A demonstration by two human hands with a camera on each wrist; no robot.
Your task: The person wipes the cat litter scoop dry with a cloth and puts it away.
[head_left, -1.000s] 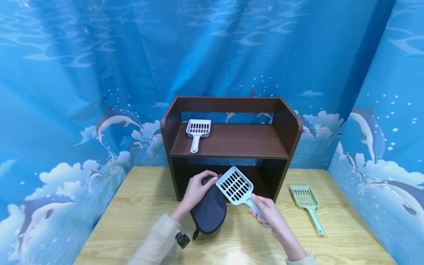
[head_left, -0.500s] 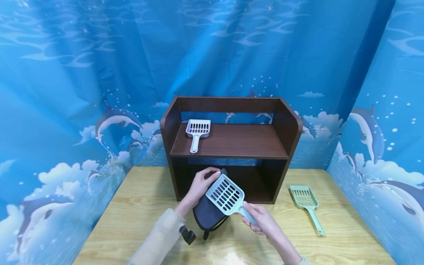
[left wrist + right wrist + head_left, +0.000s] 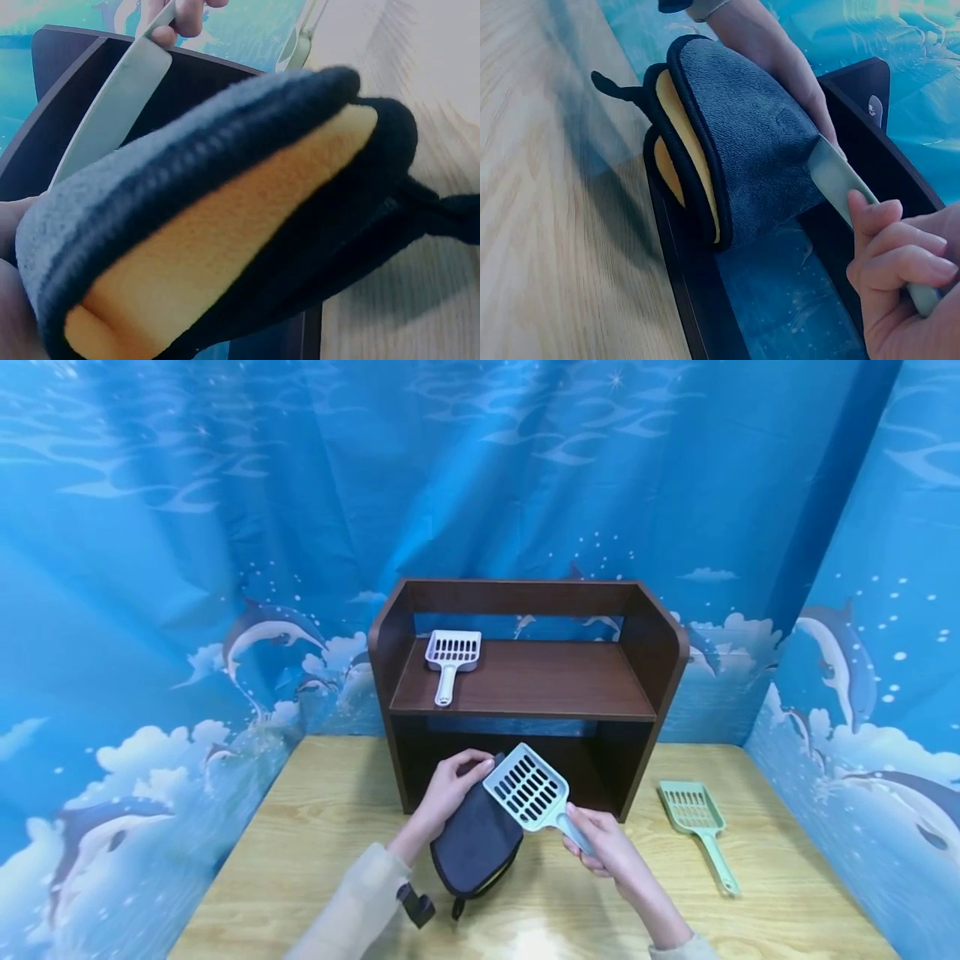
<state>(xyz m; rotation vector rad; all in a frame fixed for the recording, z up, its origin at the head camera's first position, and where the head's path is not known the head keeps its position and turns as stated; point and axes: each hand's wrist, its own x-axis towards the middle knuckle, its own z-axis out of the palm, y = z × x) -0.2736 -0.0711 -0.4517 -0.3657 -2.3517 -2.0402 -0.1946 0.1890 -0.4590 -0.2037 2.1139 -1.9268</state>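
My left hand (image 3: 452,787) pinches the top of a folded dark grey cleaning cloth (image 3: 474,847) in front of the shelf. Yellow lining shows between the folds of the cloth (image 3: 217,232) in the left wrist view, with black trim and a hanging loop. In my right hand (image 3: 603,837) is the handle of a pale blue-green litter scoop (image 3: 527,787), its slotted head tilted up. The scoop (image 3: 836,176) meets the cloth near my left fingers in the right wrist view; part of its head is hidden there.
Behind my hands stands a dark brown two-level shelf (image 3: 525,681). A whitish litter scoop (image 3: 453,652) lies on its upper board at the left. To the right, a green litter scoop (image 3: 692,808) lies on the wooden table (image 3: 300,843). A blue dolphin-print curtain hangs behind.
The scoop went down and left over the cloth, then back up and right. The cloth has swung and shifted slightly in my left hand, which still pinches it.
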